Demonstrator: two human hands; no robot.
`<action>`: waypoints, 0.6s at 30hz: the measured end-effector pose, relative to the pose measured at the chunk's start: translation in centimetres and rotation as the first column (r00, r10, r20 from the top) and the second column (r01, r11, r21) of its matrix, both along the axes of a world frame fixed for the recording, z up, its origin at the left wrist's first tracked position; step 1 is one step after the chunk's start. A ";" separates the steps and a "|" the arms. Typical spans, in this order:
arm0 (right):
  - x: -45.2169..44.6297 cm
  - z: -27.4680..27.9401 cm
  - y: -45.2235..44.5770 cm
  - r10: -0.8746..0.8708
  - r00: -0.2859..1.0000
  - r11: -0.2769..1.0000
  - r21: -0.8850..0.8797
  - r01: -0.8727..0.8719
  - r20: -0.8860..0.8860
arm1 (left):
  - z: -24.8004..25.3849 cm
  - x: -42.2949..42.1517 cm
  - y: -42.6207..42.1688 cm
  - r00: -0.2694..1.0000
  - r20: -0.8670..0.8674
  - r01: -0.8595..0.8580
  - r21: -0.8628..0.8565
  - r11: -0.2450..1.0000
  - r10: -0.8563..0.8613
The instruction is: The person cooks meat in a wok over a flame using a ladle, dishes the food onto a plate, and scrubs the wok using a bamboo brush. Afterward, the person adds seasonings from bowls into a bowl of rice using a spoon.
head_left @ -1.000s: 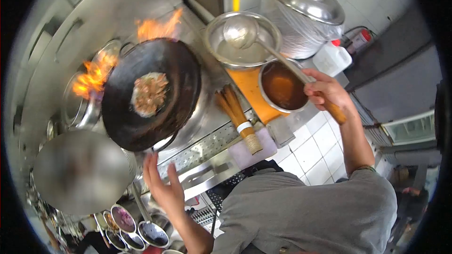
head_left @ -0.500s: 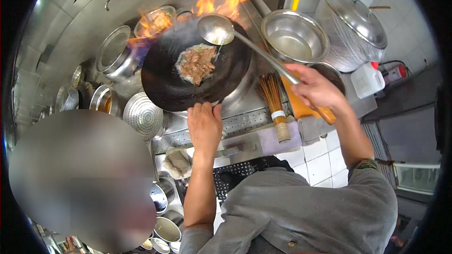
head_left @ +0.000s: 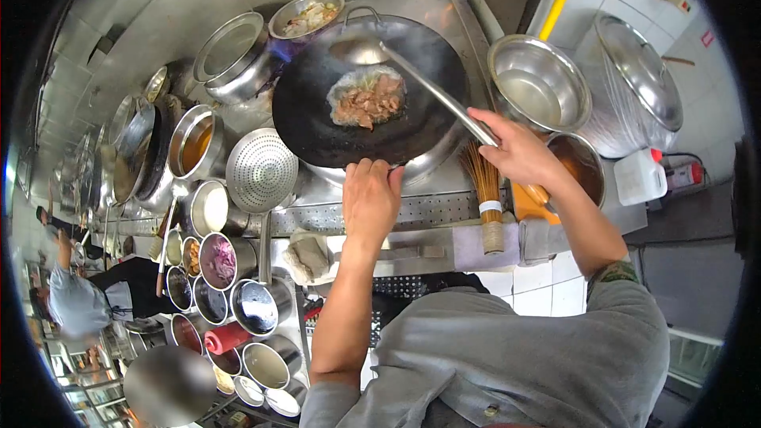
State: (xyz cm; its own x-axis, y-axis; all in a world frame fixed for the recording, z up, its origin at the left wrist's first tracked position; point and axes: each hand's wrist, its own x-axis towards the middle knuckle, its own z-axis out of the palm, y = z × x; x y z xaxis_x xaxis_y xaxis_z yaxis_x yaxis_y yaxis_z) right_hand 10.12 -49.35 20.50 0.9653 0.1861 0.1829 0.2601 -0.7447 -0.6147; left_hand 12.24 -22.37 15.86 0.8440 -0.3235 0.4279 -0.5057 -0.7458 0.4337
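Note:
Sliced meat (head_left: 369,103) lies in the middle of a black wok (head_left: 317,123) on the stove, with bubbling liquid round it. My left hand (head_left: 370,200) is closed on the wok's near rim, where the handle is hidden under the fingers. A metal ladle (head_left: 440,93) with a wooden grip is held in my right hand (head_left: 519,150); its bowl is over the wok's far part, above the meat. To the right of the wok a bamboo brush (head_left: 489,206) rests bristles up beside a folded cloth (head_left: 515,244).
Right of the wok stand a steel basin (head_left: 539,83), a pot of brown liquid (head_left: 583,162) and a lidded container (head_left: 634,71). A perforated strainer (head_left: 261,170) and several ingredient pots (head_left: 218,261) are at left. Another person (head_left: 75,297) stands at the far left.
My left hand has gone from open near the wok to closed on its rim. The ladle has moved from the steel basin to over the wok. The tall flames behind the wok have died down.

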 end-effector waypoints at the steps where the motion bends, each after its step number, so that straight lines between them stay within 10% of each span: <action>1: -0.6 0.7 -0.3 -0.032 0.919 0.944 0.289 0.157 -0.393 | 0.6 -0.3 -0.1 1.000 -0.029 -0.010 0.001 1.000 0.010; 5: -1.5 3.8 3.0 0.413 0.815 0.486 0.855 0.180 -0.406 | 0.3 -1.0 0.8 1.000 -0.010 0.020 -0.119 0.993 -0.021; 8: -3.0 4.9 7.8 0.567 0.710 0.363 0.900 0.240 -0.418 | 3.3 -5.7 4.1 0.991 0.120 -0.043 -0.074 0.996 0.051; 18: -6.6 1.6 30.6 0.743 0.400 0.652 0.715 -0.250 -0.537 | 2.3 -24.0 21.5 0.855 -0.389 -0.461 -0.265 0.847 0.343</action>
State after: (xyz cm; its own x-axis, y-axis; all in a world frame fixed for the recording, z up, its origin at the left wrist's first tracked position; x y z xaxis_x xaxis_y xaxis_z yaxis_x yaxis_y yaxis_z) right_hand 3.49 -18.70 22.14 0.5009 0.8105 -0.3037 -0.2514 -0.1995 -0.9471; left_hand -11.76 -0.85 18.15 0.9726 0.1891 0.1351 0.0146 -0.6298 0.7766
